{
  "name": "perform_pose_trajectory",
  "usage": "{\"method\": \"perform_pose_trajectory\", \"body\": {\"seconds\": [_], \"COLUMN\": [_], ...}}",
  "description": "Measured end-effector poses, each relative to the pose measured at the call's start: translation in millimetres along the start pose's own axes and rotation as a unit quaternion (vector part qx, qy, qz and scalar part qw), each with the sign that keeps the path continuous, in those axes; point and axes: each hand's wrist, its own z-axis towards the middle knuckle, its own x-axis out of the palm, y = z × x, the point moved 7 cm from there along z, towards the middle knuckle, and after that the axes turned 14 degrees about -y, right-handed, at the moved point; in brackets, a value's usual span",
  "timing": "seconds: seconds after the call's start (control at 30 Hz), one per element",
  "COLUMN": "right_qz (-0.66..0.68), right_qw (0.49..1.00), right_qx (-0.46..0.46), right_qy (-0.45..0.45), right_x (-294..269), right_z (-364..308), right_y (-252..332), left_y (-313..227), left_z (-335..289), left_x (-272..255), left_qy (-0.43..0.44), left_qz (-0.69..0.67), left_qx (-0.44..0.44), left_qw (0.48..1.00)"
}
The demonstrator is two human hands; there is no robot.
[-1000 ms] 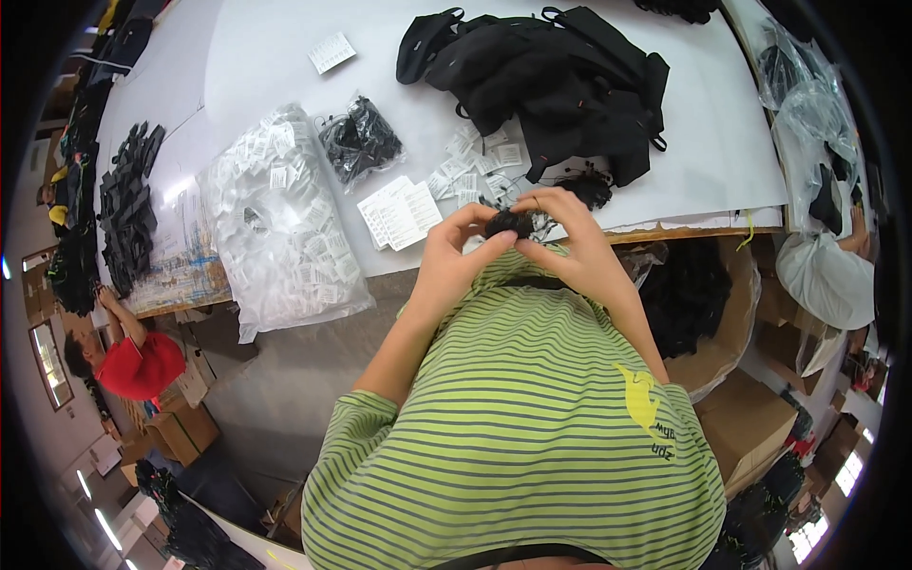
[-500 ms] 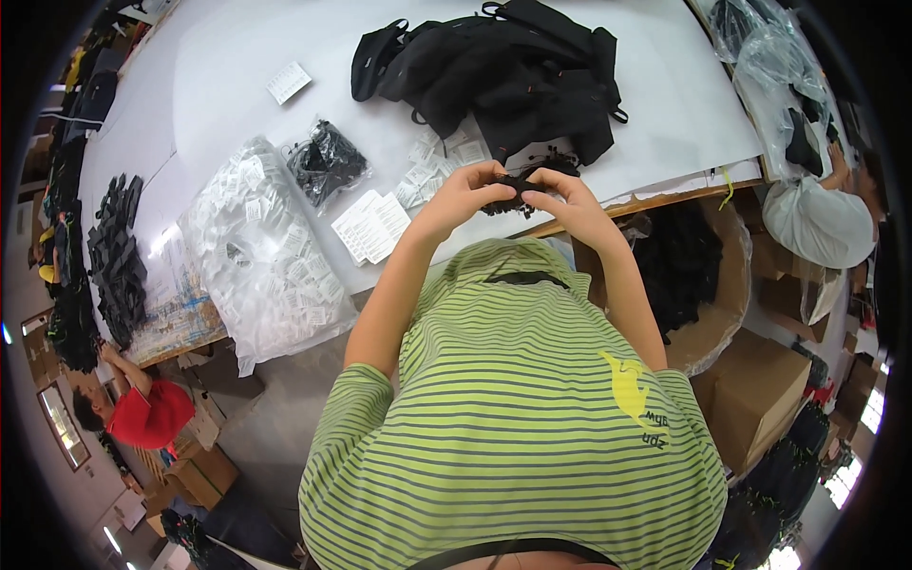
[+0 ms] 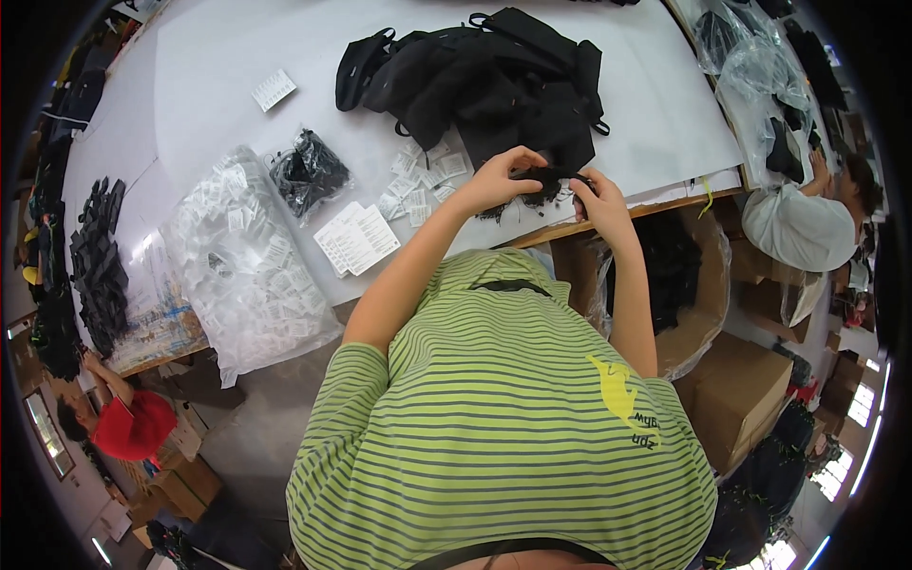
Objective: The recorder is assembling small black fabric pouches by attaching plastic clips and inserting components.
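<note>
My left hand [image 3: 505, 182] pinches one end of a narrow black fabric piece [image 3: 551, 174] near the table's front edge. At its other end, my right hand [image 3: 600, 201] has thumb and fingers closed on it. A tangle of thin black strings [image 3: 543, 196] lies just under the hands. Directly beyond them spreads a heap of black fabric items [image 3: 484, 81] with straps and loops. Small white labels [image 3: 418, 190] are scattered left of my left hand. The exact kind of the held piece cannot be made out.
Left on the table lie printed white cards [image 3: 356, 239], a clear bag of white labels [image 3: 242, 275], a bag of black strings [image 3: 309, 173] and black strips [image 3: 98, 266]. A plastic-lined carton [image 3: 698, 313] stands below the edge at right. Co-workers sit at both sides.
My hands have moved apart, the right one going rightward, and the black piece now stretches between them. The whole view has shifted slightly.
</note>
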Motion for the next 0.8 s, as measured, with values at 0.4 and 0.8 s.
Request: {"method": "perform_pose_trajectory", "body": {"seconds": [0.4, 0.8], "right_qz": [-0.252, -0.336], "right_qw": [0.944, 0.890], "right_qx": [-0.211, -0.308], "right_qy": [0.003, 0.013], "right_x": [85.6, 177.3], "right_z": [7.0, 35.1], "right_y": [-52.9, -47.3], "left_y": [7.2, 44.0], "left_z": [-167.4, -237.9], "left_x": [-179.9, -208.9], "left_qy": [-0.397, -0.535], "left_qz": [0.200, 0.495], "left_qx": [-0.069, -0.147], "left_qw": [0.893, 0.668]}}
